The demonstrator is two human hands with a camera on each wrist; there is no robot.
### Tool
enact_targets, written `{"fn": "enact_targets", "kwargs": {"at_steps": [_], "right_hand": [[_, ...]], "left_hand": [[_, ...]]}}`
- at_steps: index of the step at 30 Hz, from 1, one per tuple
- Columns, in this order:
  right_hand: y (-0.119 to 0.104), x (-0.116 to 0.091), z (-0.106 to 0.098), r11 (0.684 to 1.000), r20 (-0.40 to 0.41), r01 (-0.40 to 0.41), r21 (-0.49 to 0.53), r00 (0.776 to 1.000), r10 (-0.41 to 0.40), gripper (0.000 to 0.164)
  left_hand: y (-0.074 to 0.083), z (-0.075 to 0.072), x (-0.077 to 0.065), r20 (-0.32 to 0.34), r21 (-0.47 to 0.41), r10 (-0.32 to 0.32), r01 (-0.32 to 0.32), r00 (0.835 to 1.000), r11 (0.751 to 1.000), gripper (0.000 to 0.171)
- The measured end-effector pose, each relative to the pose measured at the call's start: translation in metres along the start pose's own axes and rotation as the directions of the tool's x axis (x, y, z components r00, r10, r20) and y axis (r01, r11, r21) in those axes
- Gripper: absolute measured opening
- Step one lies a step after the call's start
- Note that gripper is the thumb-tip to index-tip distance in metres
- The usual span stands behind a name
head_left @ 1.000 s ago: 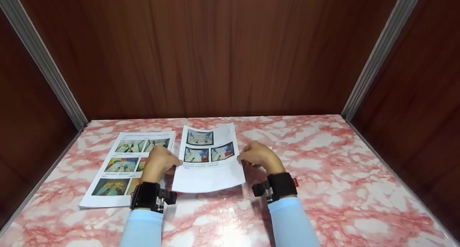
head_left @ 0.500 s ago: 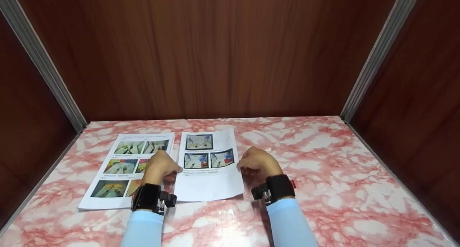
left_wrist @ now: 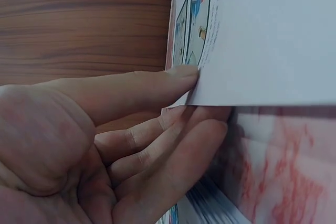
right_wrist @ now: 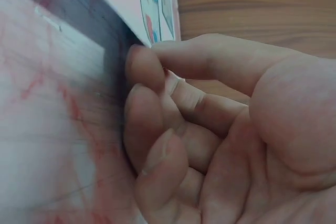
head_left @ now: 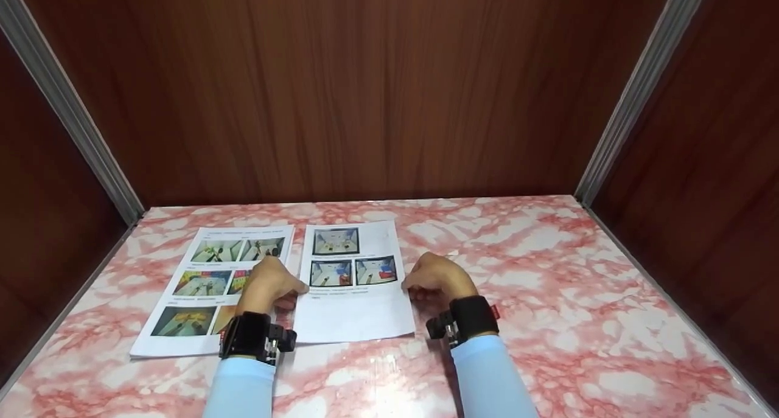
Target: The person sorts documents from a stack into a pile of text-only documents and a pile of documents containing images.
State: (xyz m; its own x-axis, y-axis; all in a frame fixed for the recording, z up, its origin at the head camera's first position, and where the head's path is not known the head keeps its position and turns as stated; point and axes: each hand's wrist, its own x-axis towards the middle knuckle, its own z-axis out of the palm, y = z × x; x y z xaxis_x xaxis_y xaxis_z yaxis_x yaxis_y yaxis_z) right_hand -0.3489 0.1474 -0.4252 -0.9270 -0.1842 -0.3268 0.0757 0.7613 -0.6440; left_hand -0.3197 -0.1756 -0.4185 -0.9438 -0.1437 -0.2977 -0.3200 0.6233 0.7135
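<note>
Printed sheet [head_left: 356,314] beside the paper stack [head_left: 198,297], side edges raised off the counter [head_left: 578,327]; left grip [head_left: 274,282] and right grip [head_left: 439,276] pinch opposite edges. Matched height and light tension should prevent creasing.

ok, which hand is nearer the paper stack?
Left. In the head view, the left hand overlaps the right side of the paper stack; contact is unclear. The right hand is farther off, at the far side of the single sheet, pinching its right edge.

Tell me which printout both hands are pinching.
The three-photo printout, right of the paper stack: left hand and right hand pinch its opposite side edges. Neither hand pinches the stack.
</note>
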Motion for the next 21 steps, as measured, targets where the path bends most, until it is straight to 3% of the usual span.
{"fn": "enact_targets", "kwargs": {"at_steps": [8, 15, 18, 21], "right_hand": [[0.001, -0.003, -0.003, 0.999, 0.049, -0.049, 0.015, 0.998, 0.049, 0.016], [0.003, -0.002, -0.005, 0.998, 0.028, -0.058, 0.013, 0.998, 0.058, 0.019], [0.003, -0.001, -0.005, 0.998, 0.028, -0.064, 0.006, 0.998, 0.064, 0.019], [0.002, -0.001, -0.007, 0.998, 0.027, -0.060, 0.018, 0.998, 0.060, 0.019]], "left_hand": [[0.004, -0.005, -0.004, 0.005, 0.007, -0.026, 0.026, 1.000, 1.000, 0.037], [0.006, -0.009, -0.009, -0.002, 0.011, -0.030, 0.030, 1.000, 0.999, 0.039], [0.008, -0.011, -0.012, 0.001, 0.037, -0.038, 0.038, 0.999, 0.999, 0.040], [0.013, -0.017, -0.016, -0.035, 0.092, -0.001, 0.004, 0.999, 0.996, 0.041]]}}
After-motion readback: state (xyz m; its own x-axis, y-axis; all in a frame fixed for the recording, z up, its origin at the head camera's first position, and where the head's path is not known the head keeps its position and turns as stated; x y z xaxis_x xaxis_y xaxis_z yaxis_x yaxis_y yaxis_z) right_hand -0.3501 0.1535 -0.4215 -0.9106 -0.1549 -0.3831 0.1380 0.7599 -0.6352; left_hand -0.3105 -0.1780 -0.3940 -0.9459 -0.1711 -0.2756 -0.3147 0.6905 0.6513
